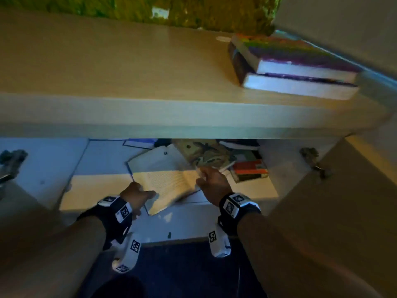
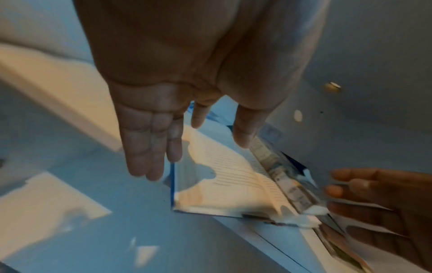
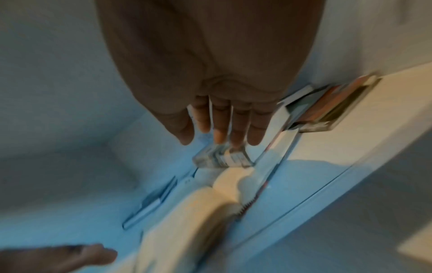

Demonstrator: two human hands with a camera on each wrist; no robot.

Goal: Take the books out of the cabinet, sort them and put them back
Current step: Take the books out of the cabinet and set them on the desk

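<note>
An open book (image 1: 163, 179) (image 2: 222, 175) (image 3: 187, 212) lies face up on the lower shelf (image 1: 96, 190) of the cabinet. My left hand (image 1: 146, 196) (image 2: 177, 147) hovers at its left edge with straight fingers, holding nothing. My right hand (image 1: 204, 175) (image 3: 210, 136) reaches to the book's right side. Its straight fingertips touch the spine of a patterned book (image 1: 204, 153) (image 3: 224, 158) lying against the open one. A red-and-orange book (image 1: 250, 169) (image 3: 327, 103) lies further right. Two stacked books (image 1: 296, 67) rest on the cabinet top (image 1: 107, 72).
A thin blue book (image 1: 139, 143) lies at the back of the shelf, partly hidden by the cabinet top. Both doors stand open, with hinges at the left (image 1: 10, 160) and right (image 1: 311, 158). A green mossy mass (image 1: 171, 11) borders the cabinet top at the back.
</note>
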